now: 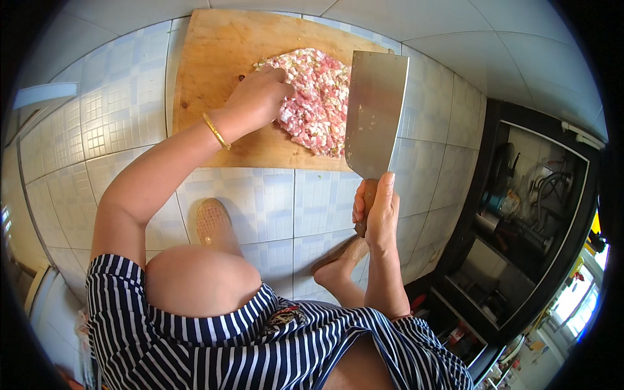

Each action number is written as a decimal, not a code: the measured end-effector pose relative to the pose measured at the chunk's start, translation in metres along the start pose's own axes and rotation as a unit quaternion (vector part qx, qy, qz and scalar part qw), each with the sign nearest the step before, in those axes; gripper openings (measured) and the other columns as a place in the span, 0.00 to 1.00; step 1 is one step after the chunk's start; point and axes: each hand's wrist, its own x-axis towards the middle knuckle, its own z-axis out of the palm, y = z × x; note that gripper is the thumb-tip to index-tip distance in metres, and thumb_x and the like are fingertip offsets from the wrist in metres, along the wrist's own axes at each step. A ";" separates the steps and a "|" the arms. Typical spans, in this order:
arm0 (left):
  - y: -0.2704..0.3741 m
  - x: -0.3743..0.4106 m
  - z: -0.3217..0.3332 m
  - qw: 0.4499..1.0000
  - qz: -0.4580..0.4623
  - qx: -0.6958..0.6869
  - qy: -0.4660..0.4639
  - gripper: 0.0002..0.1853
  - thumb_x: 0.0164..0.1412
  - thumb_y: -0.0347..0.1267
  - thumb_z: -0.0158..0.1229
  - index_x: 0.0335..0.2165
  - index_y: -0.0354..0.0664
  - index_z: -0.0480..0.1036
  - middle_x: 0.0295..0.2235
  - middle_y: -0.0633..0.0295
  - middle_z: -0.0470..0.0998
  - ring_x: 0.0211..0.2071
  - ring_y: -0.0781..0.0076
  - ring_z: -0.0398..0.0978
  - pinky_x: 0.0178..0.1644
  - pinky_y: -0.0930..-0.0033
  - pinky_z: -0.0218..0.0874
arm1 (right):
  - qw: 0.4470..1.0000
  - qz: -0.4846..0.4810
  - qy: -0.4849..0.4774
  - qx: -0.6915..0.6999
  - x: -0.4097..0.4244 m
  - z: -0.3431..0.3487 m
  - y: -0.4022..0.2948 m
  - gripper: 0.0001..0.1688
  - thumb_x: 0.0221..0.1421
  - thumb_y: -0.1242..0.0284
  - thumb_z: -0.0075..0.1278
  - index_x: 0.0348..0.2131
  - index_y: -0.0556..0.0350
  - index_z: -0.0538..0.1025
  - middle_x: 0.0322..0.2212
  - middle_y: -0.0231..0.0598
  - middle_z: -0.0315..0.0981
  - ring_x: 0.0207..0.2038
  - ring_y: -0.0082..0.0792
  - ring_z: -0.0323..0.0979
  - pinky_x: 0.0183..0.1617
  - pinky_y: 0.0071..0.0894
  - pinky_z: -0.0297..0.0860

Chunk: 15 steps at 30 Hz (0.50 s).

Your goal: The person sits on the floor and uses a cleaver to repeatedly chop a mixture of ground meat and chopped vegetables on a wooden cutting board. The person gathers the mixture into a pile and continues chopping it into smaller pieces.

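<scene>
A flattened mound of chopped pink and white meat [317, 105], flecked with green, lies on a wooden cutting board [214, 48]. My left hand [261, 97], with a gold bangle at the wrist, reaches to the mound's left edge. Its fingers are bent and touch the meat, but the fingertips are hidden, so I cannot tell whether they pinch anything. The brown wooden handle of a cleaver [375, 112] is gripped in my right hand [382, 212]. Its broad blade points away from me, in front of the board's right side, with small meat bits stuck on it.
The board rests on a tiled floor [263, 204], against a tiled wall [438, 19]. Between me and the board are my feet in tan perforated shoes [214, 219]. A black-framed cabinet [492, 243] holding cookware stands at right. A white appliance or cabinet [56, 312] is at lower left.
</scene>
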 end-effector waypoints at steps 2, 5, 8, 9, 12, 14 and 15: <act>0.003 0.001 -0.005 0.998 -0.018 -0.052 0.003 0.06 0.56 0.25 0.53 0.31 0.40 0.76 0.30 0.54 0.76 0.35 0.58 0.74 0.39 0.58 0.66 | 1.000 0.005 0.002 0.004 0.000 -0.003 0.004 0.42 0.65 0.40 0.27 0.18 0.58 0.67 0.10 0.29 0.56 0.12 0.20 0.55 0.15 0.22 0.57; 0.007 0.011 -0.011 0.911 -0.266 -0.290 -0.126 0.07 0.62 0.25 0.51 0.39 0.38 0.72 0.30 0.59 0.76 0.32 0.73 0.75 0.37 0.71 0.66 | 1.000 0.007 0.004 0.000 -0.001 -0.007 0.006 0.42 0.65 0.41 0.26 0.18 0.57 0.67 0.11 0.29 0.56 0.12 0.20 0.55 0.15 0.21 0.56; -0.017 0.009 -0.004 0.879 -0.251 -0.393 -0.099 0.08 0.67 0.28 0.48 0.41 0.36 0.69 0.32 0.60 0.78 0.30 0.80 0.73 0.35 0.76 0.65 | 1.000 0.015 -0.006 -0.003 0.001 -0.002 0.010 0.42 0.65 0.41 0.26 0.17 0.56 0.66 0.11 0.29 0.56 0.12 0.20 0.56 0.15 0.21 0.56; -0.014 0.012 -0.006 0.859 -0.252 -0.436 -0.095 0.08 0.67 0.29 0.48 0.41 0.35 0.69 0.32 0.60 0.78 0.30 0.80 0.73 0.35 0.76 0.65 | 1.000 0.021 -0.005 -0.005 0.001 -0.001 0.010 0.42 0.65 0.41 0.26 0.17 0.56 0.66 0.11 0.29 0.56 0.13 0.20 0.56 0.15 0.21 0.56; -0.005 0.017 -0.015 0.861 -0.270 -0.420 -0.096 0.09 0.68 0.30 0.47 0.40 0.36 0.69 0.31 0.61 0.78 0.31 0.80 0.73 0.36 0.76 0.65 | 0.999 0.027 -0.019 -0.008 0.001 -0.001 0.014 0.41 0.65 0.41 0.25 0.18 0.56 0.65 0.12 0.28 0.56 0.13 0.19 0.55 0.15 0.21 0.56; -0.003 0.020 -0.014 0.902 -0.245 -0.346 -0.086 0.08 0.66 0.30 0.49 0.39 0.35 0.70 0.31 0.61 0.77 0.31 0.77 0.73 0.36 0.75 0.65 | 0.999 0.029 -0.025 -0.004 0.001 -0.002 0.014 0.41 0.65 0.41 0.25 0.18 0.56 0.65 0.12 0.28 0.56 0.13 0.19 0.55 0.15 0.21 0.56; -0.003 0.019 -0.014 0.919 -0.233 -0.306 -0.080 0.08 0.65 0.30 0.50 0.39 0.35 0.70 0.31 0.61 0.77 0.31 0.76 0.73 0.36 0.74 0.65 | 0.999 0.031 -0.025 0.002 0.001 -0.002 0.014 0.40 0.65 0.41 0.26 0.19 0.56 0.65 0.12 0.28 0.56 0.13 0.19 0.55 0.15 0.21 0.56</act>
